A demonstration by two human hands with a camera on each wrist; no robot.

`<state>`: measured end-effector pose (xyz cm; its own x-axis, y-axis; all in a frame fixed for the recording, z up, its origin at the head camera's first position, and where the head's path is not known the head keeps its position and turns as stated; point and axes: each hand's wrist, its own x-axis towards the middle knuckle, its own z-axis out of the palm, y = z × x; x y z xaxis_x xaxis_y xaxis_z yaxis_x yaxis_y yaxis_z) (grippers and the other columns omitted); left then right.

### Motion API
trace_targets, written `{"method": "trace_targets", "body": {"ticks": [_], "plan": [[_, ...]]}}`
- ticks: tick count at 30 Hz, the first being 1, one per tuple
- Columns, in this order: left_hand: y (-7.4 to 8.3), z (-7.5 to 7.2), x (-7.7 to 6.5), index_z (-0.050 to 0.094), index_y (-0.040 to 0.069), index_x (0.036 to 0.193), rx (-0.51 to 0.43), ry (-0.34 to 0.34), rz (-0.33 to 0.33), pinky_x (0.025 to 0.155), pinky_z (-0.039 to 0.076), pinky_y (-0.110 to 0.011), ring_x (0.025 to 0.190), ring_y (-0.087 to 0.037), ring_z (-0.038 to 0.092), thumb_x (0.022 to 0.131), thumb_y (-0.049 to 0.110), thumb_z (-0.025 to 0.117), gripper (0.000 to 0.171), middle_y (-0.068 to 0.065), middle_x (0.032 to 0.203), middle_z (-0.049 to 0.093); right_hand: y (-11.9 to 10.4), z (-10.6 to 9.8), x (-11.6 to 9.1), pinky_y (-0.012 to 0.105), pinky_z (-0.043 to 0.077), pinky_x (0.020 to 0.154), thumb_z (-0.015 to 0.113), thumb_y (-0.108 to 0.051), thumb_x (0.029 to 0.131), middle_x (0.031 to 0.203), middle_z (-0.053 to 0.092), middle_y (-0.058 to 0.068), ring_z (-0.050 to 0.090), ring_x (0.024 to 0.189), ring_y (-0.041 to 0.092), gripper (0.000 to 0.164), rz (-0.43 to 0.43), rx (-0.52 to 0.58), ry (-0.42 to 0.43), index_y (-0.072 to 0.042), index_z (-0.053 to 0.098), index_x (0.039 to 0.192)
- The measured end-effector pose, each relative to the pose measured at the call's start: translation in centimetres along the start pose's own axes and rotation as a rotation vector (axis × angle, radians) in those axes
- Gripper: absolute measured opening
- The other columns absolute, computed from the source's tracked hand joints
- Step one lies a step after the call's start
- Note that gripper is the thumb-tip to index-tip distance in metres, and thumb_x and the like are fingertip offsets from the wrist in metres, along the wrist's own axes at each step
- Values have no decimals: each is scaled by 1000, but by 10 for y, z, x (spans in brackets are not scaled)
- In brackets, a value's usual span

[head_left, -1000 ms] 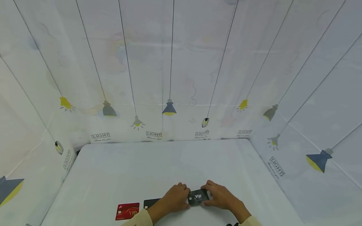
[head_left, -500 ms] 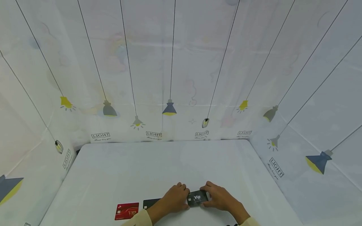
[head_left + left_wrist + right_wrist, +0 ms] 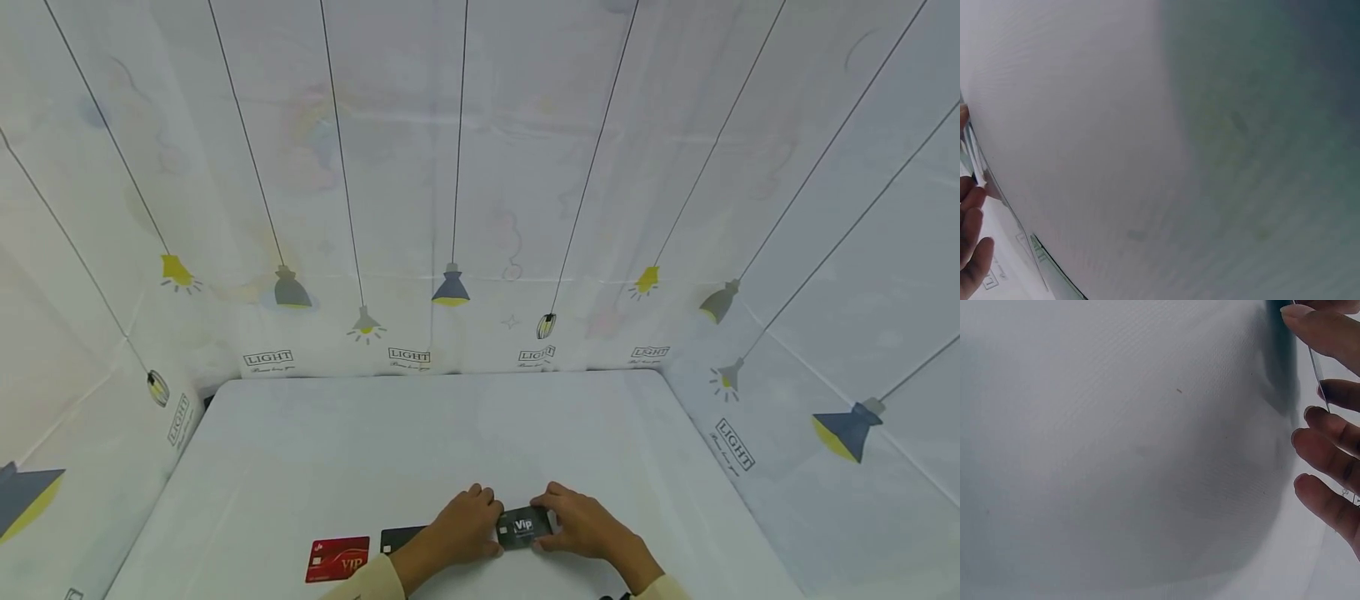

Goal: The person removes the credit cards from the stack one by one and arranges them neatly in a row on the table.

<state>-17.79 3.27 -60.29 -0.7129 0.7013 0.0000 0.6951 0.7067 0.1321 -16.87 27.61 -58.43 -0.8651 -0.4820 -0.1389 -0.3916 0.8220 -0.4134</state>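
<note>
A black card printed "Vip" [image 3: 521, 527] lies level between the two hands low in the head view. My left hand [image 3: 462, 527] pinches its left end, thumb at the near corner and fingertips at the far one. At the opposite end, my right hand [image 3: 581, 521] grips the card the same way, thumb near and index finger far. In the right wrist view, the fingers [image 3: 1325, 453] spread beside the card's thin edge. Curled fingers [image 3: 971, 240] show at the left border of the left wrist view.
To the left on the white table [image 3: 420, 433] lie a red VIP card [image 3: 330, 560] and another dark card [image 3: 397, 539], partly hidden behind the left forearm. White wall sheets [image 3: 480, 192] printed with hanging lamps stand around the table's back and sides.
</note>
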Motion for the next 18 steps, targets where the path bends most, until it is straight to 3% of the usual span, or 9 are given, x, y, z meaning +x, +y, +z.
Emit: {"method": "trace_targets", "body": {"ticks": [18], "plan": [[-2, 7, 4, 70, 16, 116, 16, -10, 4, 72, 47, -22, 83, -7, 50, 78, 56, 80, 56, 5, 101, 64, 1, 3, 0, 21, 43, 64, 84, -51, 74, 98, 57, -14, 49, 75, 0, 60, 8, -7, -17, -15, 68, 120]]}}
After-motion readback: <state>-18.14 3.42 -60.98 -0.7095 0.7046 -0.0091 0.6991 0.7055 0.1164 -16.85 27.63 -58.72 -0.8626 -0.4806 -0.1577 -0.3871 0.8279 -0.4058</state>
